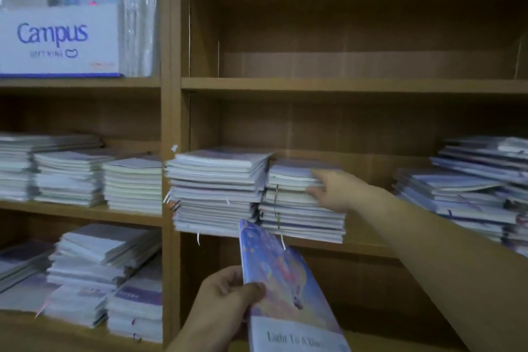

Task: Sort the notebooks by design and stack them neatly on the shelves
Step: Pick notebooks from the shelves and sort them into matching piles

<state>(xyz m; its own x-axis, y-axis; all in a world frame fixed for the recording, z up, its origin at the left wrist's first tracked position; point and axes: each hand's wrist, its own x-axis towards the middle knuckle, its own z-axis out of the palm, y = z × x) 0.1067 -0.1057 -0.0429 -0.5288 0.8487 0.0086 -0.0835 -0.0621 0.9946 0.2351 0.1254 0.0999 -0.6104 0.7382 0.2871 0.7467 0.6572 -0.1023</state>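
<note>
My left hand point(228, 291) grips a purple-and-blue illustrated notebook point(283, 280) by its left edge, holding it tilted in front of the shelf. My right hand point(333, 190) reaches to the middle shelf and pinches the top few notebooks of a stack point(300, 208), thumb above and fingers below. Beside that stack on the left stands a taller, slightly uneven stack point(214, 188). A loose, messy pile of notebooks point(468, 188) lies at the right end of the same shelf.
The wooden shelf unit point(170, 123) has an upper right compartment point(343, 37) with nothing visible in it. A Campus box point(57, 40) with wrapped packs stands upper left. More notebook stacks fill the left middle shelf point(74, 177) and lower left shelf point(100, 274).
</note>
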